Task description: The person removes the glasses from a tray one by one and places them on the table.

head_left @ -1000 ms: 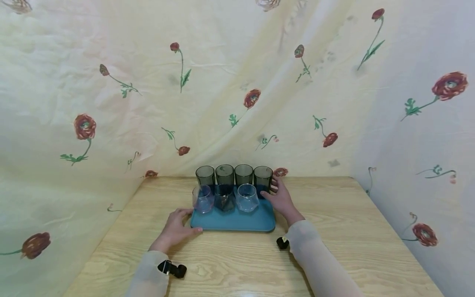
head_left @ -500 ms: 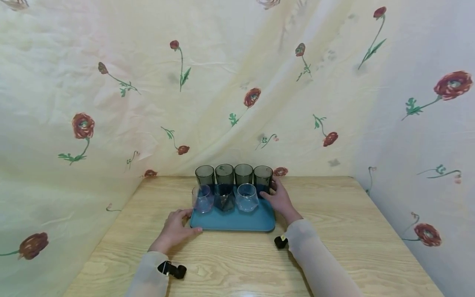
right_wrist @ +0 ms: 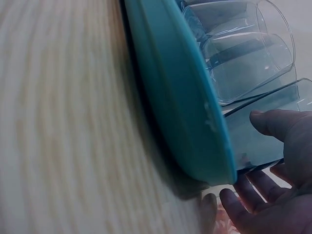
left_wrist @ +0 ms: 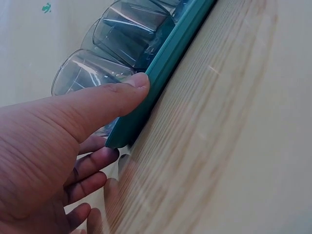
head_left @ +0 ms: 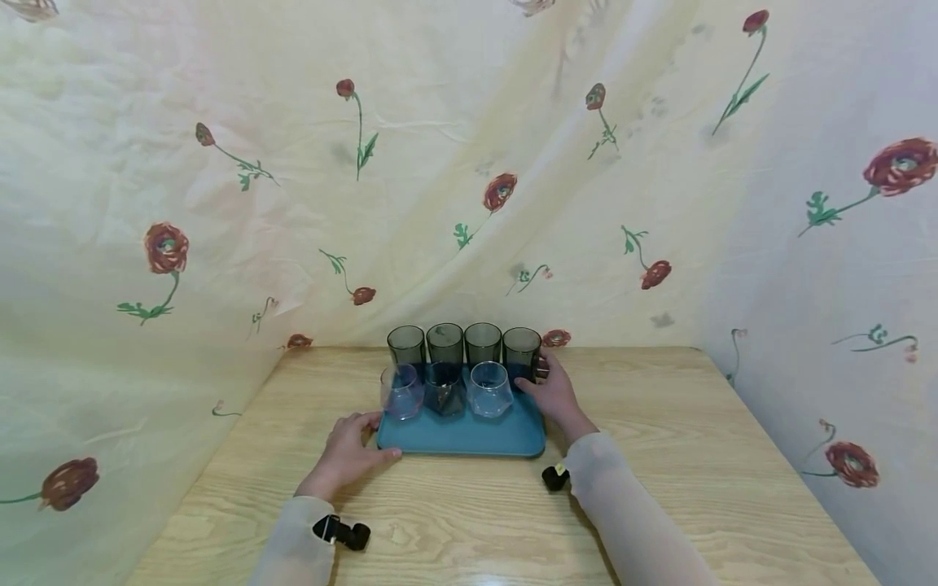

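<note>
A blue tray point(head_left: 469, 439) lies on the wooden table and bears two rows of glasses. My left hand point(head_left: 346, 456) holds the tray's near left corner; in the left wrist view its thumb point(left_wrist: 139, 82) lies on the rim, and the other fingers are around the corner. My right hand point(head_left: 554, 395) grips the rightmost dark grey glass point(head_left: 522, 346) of the back row. In the right wrist view, the thumb point(right_wrist: 263, 123) is against that glass, other fingers beyond it. Smaller glasses stand in front: a clear one point(head_left: 489, 395), a dark one point(head_left: 444, 395) and a pinkish one point(head_left: 401, 399).
Three more dark grey glasses, such as the leftmost one point(head_left: 406, 346), stand side by side at the back of the tray. Bare wood table point(head_left: 454, 521) spreads in front and to both sides. A floral cloth point(head_left: 440, 244) hangs close behind the glasses.
</note>
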Available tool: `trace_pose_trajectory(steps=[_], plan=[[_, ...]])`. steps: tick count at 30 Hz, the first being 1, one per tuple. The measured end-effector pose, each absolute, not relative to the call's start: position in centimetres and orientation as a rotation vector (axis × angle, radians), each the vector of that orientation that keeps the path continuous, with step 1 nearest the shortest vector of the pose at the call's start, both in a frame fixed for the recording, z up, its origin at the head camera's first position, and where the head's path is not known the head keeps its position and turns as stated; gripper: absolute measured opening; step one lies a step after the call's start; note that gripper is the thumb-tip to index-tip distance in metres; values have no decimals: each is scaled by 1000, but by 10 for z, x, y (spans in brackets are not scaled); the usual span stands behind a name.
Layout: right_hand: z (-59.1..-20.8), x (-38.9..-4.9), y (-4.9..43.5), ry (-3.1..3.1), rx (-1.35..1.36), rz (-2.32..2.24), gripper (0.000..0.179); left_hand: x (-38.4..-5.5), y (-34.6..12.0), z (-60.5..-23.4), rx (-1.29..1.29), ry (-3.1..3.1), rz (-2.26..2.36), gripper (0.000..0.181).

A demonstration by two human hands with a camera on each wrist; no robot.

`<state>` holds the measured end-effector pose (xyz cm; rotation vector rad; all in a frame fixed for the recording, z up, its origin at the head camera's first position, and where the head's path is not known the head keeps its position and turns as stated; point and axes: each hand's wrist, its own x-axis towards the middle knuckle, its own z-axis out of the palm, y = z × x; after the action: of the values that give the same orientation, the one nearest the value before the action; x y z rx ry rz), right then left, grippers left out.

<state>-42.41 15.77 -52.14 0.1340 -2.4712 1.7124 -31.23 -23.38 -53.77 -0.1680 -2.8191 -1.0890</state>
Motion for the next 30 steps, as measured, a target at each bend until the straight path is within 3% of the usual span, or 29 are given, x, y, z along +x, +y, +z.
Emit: trace_pose_trajectory(steps=[30], plan=[[-524, -418, 158, -2445, 117, 1672, 70, -310, -233, -537, -160, -2826, -1082, 82]])
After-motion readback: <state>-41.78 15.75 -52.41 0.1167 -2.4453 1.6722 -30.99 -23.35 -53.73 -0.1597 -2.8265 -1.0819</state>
